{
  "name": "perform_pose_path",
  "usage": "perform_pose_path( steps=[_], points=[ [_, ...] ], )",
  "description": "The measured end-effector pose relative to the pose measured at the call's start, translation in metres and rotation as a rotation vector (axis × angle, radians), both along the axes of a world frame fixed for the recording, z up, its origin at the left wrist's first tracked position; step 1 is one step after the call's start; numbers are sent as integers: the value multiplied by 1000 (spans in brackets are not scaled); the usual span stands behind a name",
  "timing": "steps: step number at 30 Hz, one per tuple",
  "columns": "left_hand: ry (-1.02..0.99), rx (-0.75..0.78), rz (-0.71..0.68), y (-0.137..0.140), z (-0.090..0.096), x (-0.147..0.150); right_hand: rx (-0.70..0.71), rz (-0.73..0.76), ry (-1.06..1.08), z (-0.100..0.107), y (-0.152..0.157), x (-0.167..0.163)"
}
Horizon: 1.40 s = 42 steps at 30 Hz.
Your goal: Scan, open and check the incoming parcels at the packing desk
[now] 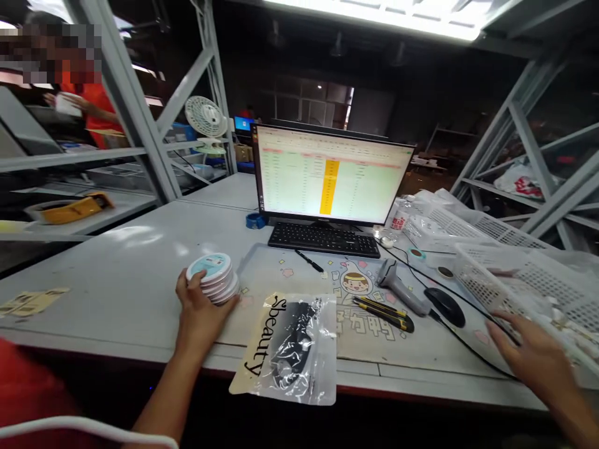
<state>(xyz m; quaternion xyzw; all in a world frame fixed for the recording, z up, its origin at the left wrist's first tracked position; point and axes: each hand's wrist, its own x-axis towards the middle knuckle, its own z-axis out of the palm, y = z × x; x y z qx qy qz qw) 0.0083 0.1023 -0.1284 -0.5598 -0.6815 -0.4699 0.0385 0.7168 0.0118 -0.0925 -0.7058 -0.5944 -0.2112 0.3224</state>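
My left hand is wrapped round a stack of round white spools with a light blue label on top, standing on the table at the left. To its right, a clear and cream plastic pouch printed "beauty" lies over the table's front edge, with something black inside. My right hand is at the far right beside the white perforated baskets, its fingers apart, with no object visible in it. A black mouse and a grey barcode scanner lie to its left.
Behind the desk mat stand a keyboard and a monitor showing a spreadsheet. Box cutters and a pen lie on the mat. White baskets line the right side. A person in orange stands beyond the left frame.
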Motion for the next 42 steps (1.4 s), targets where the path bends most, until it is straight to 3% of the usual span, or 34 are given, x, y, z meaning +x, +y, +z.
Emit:
perform_pose_path(
  steps=[3, 6, 11, 15, 17, 19, 21, 23, 26, 30, 34, 42],
  points=[
    [4, 0, 4, -1, 0, 0, 25, 163, -20, -15, 62, -9],
    [9, -33, -5, -2, 1, 1, -5, 125, -12, -39, 101, -6],
    [49, -37, 41, -2, 3, 1, -42, 63, 62, -70, 110, 3],
    [214, 201, 120, -12, 25, 16, -50, 175, 50, -74, 111, -1],
    [257, 343, 16, -16, 49, 37, -83, 224, 43, -73, 114, -2],
    [256, 349, -227, -8, 74, 66, -122, 228, 38, -74, 116, -1],
    [212, 175, -475, 16, 94, 97, -149, 217, 30, -75, 116, 0],
    [251, -70, -583, 55, 103, 123, -155, 213, 26, -75, 113, 0],
    [302, -287, -490, 123, 93, 145, -149, 221, 26, -71, 108, -3],
    [296, -337, -337, 182, 69, 145, -102, 243, 28, -65, 102, -11],
    [311, -308, -283, 201, 48, 139, -117, 165, 49, -66, 102, -8],
    [344, -380, -314, 211, 13, 130, -185, 83, 105, -71, 99, 2]
  ],
)
